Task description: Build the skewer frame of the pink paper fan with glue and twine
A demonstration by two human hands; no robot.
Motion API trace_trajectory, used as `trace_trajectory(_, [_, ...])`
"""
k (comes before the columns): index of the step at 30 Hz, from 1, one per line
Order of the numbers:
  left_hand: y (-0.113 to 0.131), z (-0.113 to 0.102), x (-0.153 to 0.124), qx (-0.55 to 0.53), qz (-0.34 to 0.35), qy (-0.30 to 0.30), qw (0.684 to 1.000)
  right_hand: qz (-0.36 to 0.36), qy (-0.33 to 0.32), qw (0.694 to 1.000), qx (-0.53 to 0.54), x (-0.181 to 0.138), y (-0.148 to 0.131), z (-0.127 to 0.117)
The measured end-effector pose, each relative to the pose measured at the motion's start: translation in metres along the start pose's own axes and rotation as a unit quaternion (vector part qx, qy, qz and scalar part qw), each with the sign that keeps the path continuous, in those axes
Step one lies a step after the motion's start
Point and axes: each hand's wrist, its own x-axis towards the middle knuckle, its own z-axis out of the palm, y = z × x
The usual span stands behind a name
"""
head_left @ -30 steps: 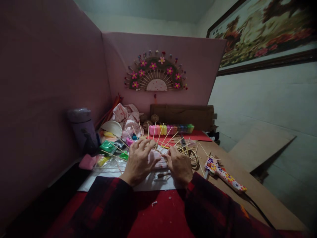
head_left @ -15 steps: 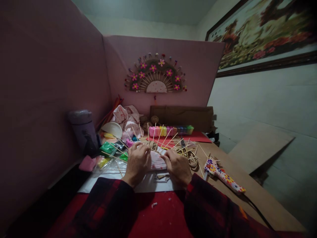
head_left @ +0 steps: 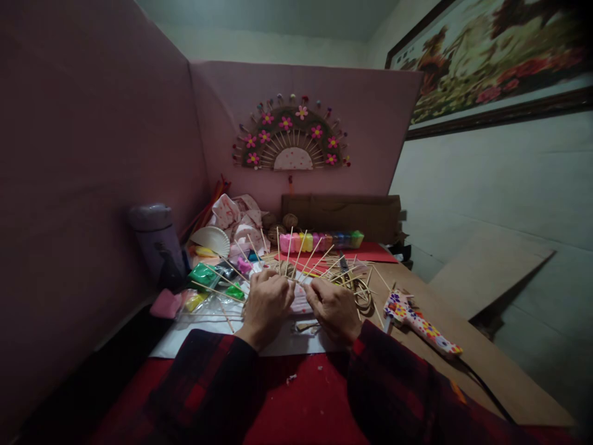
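Note:
A half-round, pale patterned piece with thin wooden sticks spreading from it, a fan frame [head_left: 301, 301], lies low over the white sheet in front of me. My left hand [head_left: 269, 304] is closed at its upper left edge, knuckles up. On the other side my right hand [head_left: 332, 306] is closed at the upper right edge, thumb toward the middle. The fingertips of both hands are partly hidden, and they lie close together near the stick bases. A finished-looking fan with pink flowers [head_left: 291, 133] hangs on the pink panel behind.
Loose sticks and scissors [head_left: 364, 296] lie right of my hands. A flower-patterned glue gun [head_left: 421, 324] with a cord rests farther right. Bags of coloured clay [head_left: 204, 275] and a lilac tumbler [head_left: 157, 247] stand left. Behind are a clay row [head_left: 319, 241] and twine balls [head_left: 290, 221].
My left hand has shifted right along the piece, and its fingers have curled in toward my right hand. The right hand stays nearly in place, with its fingers curled tighter.

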Motion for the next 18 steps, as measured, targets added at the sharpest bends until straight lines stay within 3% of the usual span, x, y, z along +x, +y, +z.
trace_trajectory(4, [-0.001,-0.003,-0.002,-0.046,-0.038,0.018,0.998,0.024,-0.008,0.999,0.035,-0.001,0.000,0.001])
trace_trajectory(11, [0.002,-0.012,-0.003,-0.064,-0.024,0.012,0.998,0.016,-0.015,0.998,0.054,-0.002,-0.003,-0.003])
trace_trajectory(18, [0.003,-0.007,-0.003,-0.032,-0.009,-0.002,0.999,0.009,-0.017,0.998,0.055,-0.001,-0.002,-0.003])
